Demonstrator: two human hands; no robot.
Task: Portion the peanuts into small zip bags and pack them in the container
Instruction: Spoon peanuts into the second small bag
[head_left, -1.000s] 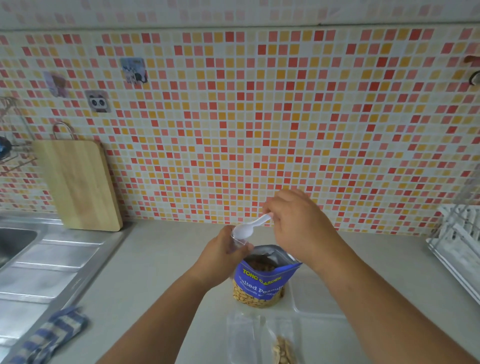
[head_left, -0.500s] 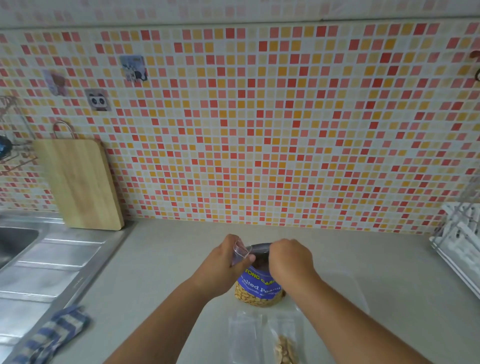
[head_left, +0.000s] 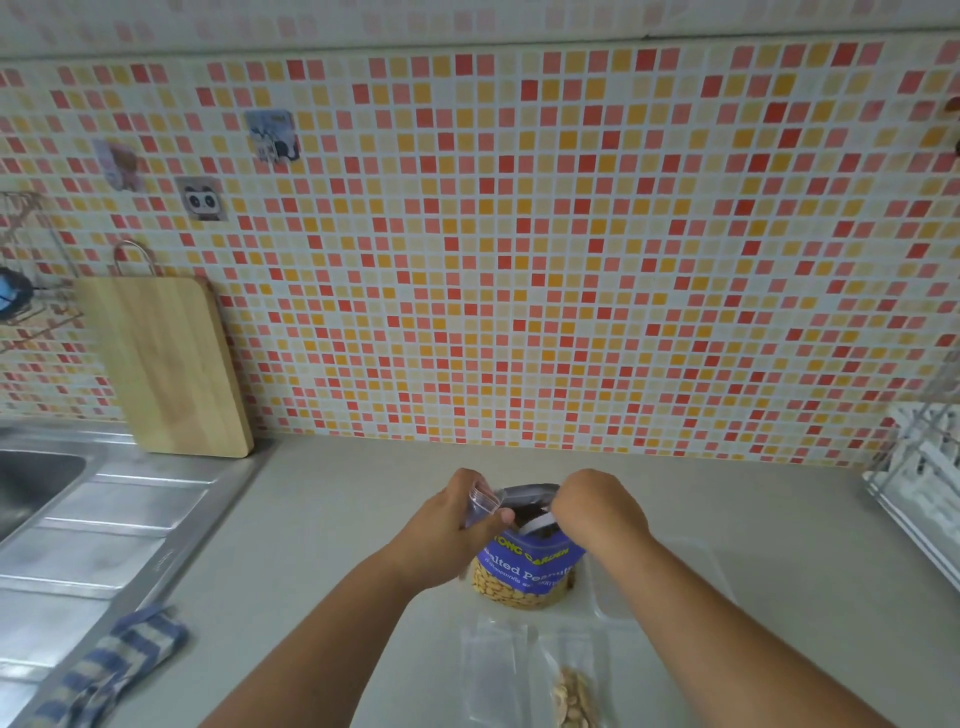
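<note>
- Left hand (head_left: 447, 525): closed around a small clear zip bag (head_left: 483, 501), held mouth-up just left of the pouch opening. Bag looks empty; cannot confirm.
- Right hand (head_left: 597, 512): fingers curled at the mouth of the peanut pouch (head_left: 524, 569), gripping a white spoon (head_left: 535, 521) whose bowl dips inside. Load on the spoon is hidden.
- Pouch stands upright on the counter (head_left: 332, 519), between the forearms, top open, peanuts visible through its lower window.
- Clear container (head_left: 670, 582) sits just right of the pouch, partly under the right forearm. No bags seen in it.
- Two more zip bags lie flat nearer the body: empty bag (head_left: 493, 670) on the left, filled bag (head_left: 571, 691) with a few peanuts on the right. Judged stage: scooping another portion; packing not begun.
- Risks:
  - Pouch stands unsupported; drag from the spoon against its mouth could tip it and spill peanuts.
  - Held bag's mouth is narrow and limp; if it closes, peanuts from the spoon would land on the counter.
  - An overfilled spoon could shed nuts while crossing from pouch to bag.
  - Right forearm hangs over the container and the flat bags; a sweep could shift them.
</note>
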